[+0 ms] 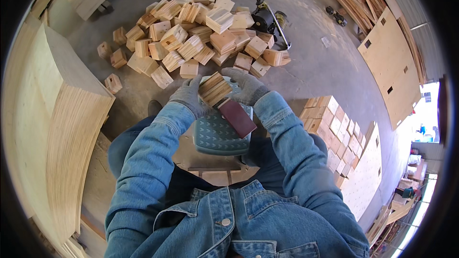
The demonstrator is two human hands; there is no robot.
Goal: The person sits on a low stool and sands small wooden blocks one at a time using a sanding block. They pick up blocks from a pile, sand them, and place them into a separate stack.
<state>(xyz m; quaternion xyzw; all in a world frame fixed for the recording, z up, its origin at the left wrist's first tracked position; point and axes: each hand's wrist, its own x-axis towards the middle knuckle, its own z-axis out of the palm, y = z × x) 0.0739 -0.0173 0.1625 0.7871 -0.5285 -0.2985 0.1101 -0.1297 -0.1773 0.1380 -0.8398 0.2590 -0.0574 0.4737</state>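
Note:
Between my two grey-gloved hands a striped laminated wooden block [214,89] is held tilted above a teal plastic stool [217,136] with a textured top. My left hand [187,96] grips the block's left side. At its upper right my right hand [247,87] curls round the block, with the fingertips partly hidden. A dark red rectangular piece [239,119], much like a sanding block, lies on the stool top, right against the block's lower edge.
A loose heap of wooden blocks [191,33] covers the floor ahead, with a black power tool [264,19] beside it. Neatly stacked blocks [334,134] stand at right. Thick stacked plywood [79,138] rises at left. A plywood panel with slots [392,67] leans far right.

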